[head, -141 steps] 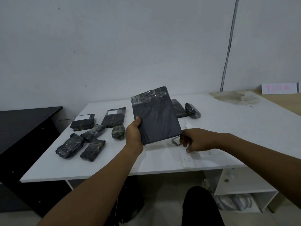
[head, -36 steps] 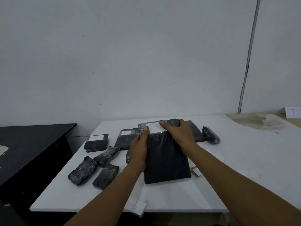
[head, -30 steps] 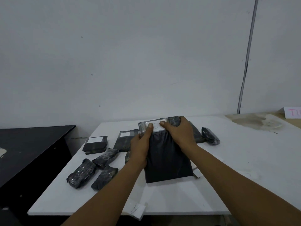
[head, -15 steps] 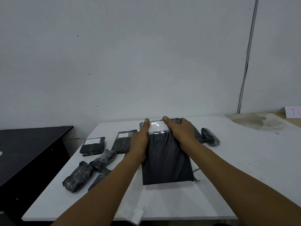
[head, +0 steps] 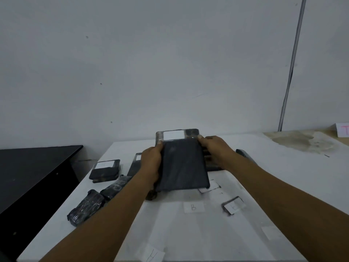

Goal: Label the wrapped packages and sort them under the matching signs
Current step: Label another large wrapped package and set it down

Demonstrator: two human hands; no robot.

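Note:
A large flat black wrapped package point(head: 182, 165) is held tilted above the white table point(head: 264, 186), with a white label point(head: 173, 135) stuck across its top end. My left hand point(head: 152, 163) grips its left edge, thumb on the front face. My right hand point(head: 213, 150) grips its right edge near the top, thumb by the label. Several smaller black wrapped packages lie on the table to the left; one point(head: 105, 169) carries a white label, another point(head: 86, 208) is bare.
Loose paper labels lie on the table: one marked B point(head: 193, 207), one point(head: 233, 206) to its right, one point(head: 153, 255) at the front edge. A pink-lettered sign point(head: 342, 130) stands at the far right. A black desk point(head: 32, 167) adjoins on the left.
The white label, absent at first, was pressed onto the package's top end. Both hands have now lifted the package off the table and moved their thumbs off the label.

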